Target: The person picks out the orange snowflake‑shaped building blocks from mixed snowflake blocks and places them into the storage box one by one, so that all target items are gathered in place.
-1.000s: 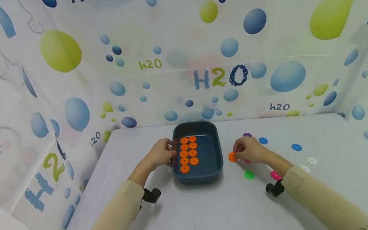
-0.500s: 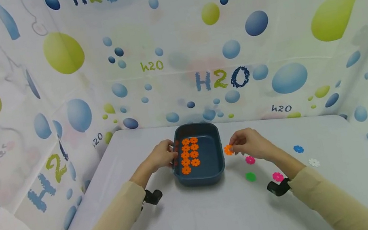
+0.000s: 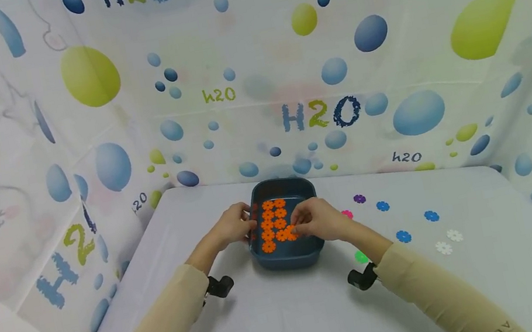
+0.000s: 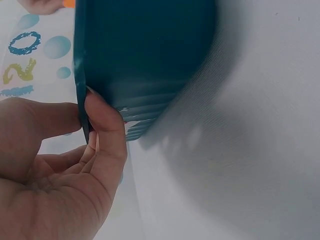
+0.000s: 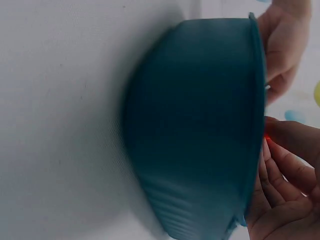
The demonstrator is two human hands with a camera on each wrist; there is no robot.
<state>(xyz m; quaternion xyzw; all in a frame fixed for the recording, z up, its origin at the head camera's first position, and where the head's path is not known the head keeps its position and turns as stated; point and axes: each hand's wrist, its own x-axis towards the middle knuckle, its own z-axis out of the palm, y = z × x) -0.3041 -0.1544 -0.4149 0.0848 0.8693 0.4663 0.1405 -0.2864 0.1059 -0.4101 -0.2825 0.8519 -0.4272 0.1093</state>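
A dark blue-teal plastic bin stands on the white-covered table, with orange flower-shaped pieces lying in rows along its left half. My left hand grips the bin's left rim; the left wrist view shows the thumb on one side of the rim and fingers on the other. My right hand reaches over the right rim and pinches an orange flower piece beside the lower end of the right row. Whether that piece touches the bin's floor, I cannot tell. Only a bit of it shows in the right wrist view.
Right of the bin lie loose flower pieces: purple, pink, green, several blue and white. The right forearm passes above some of them. A patterned curtain rises behind the table.
My right hand has lifted the orange flower piece from the table right of the bin and carried it left, over the rim and inside. My left hand keeps its hold on the rim.
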